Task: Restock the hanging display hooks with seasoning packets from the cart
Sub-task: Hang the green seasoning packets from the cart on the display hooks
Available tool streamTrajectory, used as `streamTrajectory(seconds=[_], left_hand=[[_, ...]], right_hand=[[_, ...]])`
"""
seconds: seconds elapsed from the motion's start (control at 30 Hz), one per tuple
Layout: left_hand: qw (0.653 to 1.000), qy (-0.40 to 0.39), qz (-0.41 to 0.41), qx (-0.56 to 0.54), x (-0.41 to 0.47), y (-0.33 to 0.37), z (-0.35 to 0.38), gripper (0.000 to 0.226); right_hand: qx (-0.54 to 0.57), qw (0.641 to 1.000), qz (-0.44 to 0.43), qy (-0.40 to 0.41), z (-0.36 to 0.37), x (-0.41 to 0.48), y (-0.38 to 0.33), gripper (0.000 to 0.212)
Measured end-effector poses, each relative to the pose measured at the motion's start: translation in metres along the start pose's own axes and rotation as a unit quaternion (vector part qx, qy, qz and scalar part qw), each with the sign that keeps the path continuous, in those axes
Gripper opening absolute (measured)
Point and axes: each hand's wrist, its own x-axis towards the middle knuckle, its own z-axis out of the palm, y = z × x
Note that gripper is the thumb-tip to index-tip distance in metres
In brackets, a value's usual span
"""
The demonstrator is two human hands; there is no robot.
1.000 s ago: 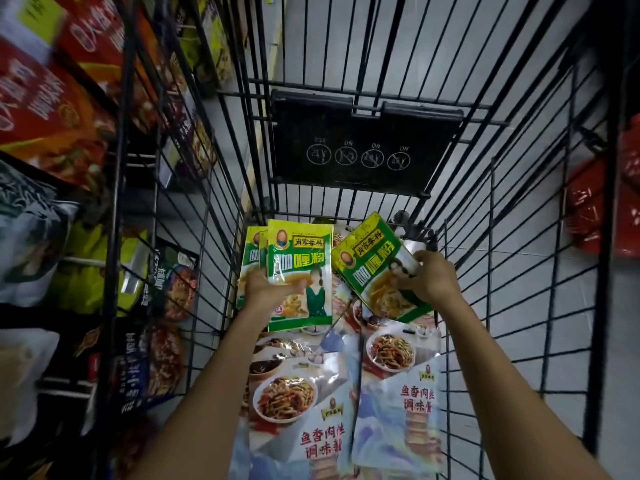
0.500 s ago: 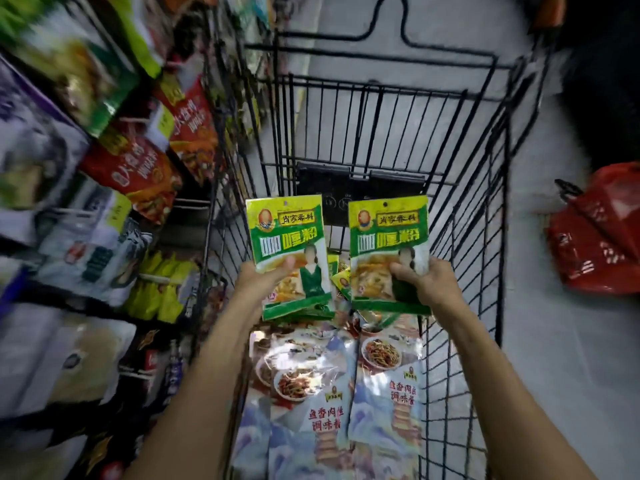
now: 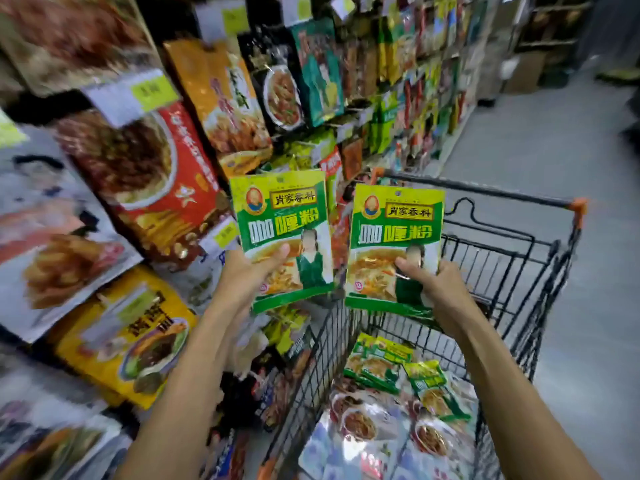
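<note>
Green packets: left packet (image 3: pixel 280 216) and right packet (image 3: pixel 394 230) upright, side by side, above the cart (image 3: pixel 485 194).
Left hand (image 3: pixel 242 282): fingers grasp left packet low, thumb on front.
Right hand (image 3: pixel 436 292): same pinch, right packet.
Risk: both hands full; one-handed hooking may miss the hole, packet drops.

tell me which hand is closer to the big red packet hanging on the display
Left. The left hand, holding a green packet, sits below and right of the red packet; the right hand, holding another, is farther right, above the cart.
</note>
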Motion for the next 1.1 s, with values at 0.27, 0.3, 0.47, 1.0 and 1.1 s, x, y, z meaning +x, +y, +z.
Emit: streamTrajectory(seconds=[0.27, 0.3, 0.47, 1.0, 1.1], left_hand=[[0.979, 0.162, 0.119, 0.023, -0.090, 0.135, -0.147, 0.045], [0.974, 0.180, 0.131, 0.026, -0.103, 0.149, -0.165, 0.046], [0.942, 0.272, 0.184, 0.074, -0.181, 0.206, -0.253, 0.027], [0.820, 0.521, 0.200, 0.129, -0.381, 0.275, -0.470, 0.070], [0.820, 0.522, 0.204, 0.115, -0.388, 0.275, -0.485, 0.088]], right_hand=[[0.028, 0.973, -0.109, -0.200, 0.140, -0.045, -0.119, 0.061], [0.028, 0.967, -0.121, -0.224, 0.159, -0.053, -0.131, 0.065], [0.054, 0.924, -0.162, -0.342, 0.263, -0.109, -0.179, 0.069], [0.099, 0.798, -0.211, -0.556, 0.505, -0.293, -0.219, 0.039], [0.102, 0.799, -0.209, -0.554, 0.518, -0.302, -0.220, 0.034]])
